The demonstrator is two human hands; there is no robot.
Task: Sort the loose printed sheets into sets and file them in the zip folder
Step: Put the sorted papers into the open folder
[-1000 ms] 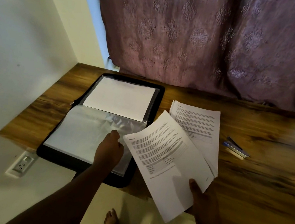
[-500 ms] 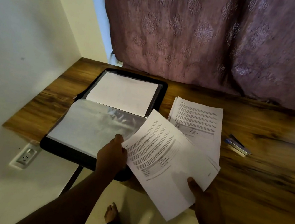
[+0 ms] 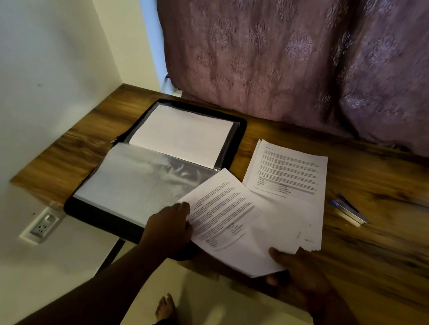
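Head view: right hand (image 3: pixel 299 276) pinches printed set (image 3: pixel 237 223) by its corner, angled toward zip folder (image 3: pixel 148 179); left hand (image 3: pixel 168 228) grips sleeve edge beside it, likely opening it; stack (image 3: pixel 288 174) beyond on counter (image 3: pixel 392 248).

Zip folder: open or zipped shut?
Open. The zip folder lies spread flat on the desk, clear sleeves exposed, a sheet in the far half.
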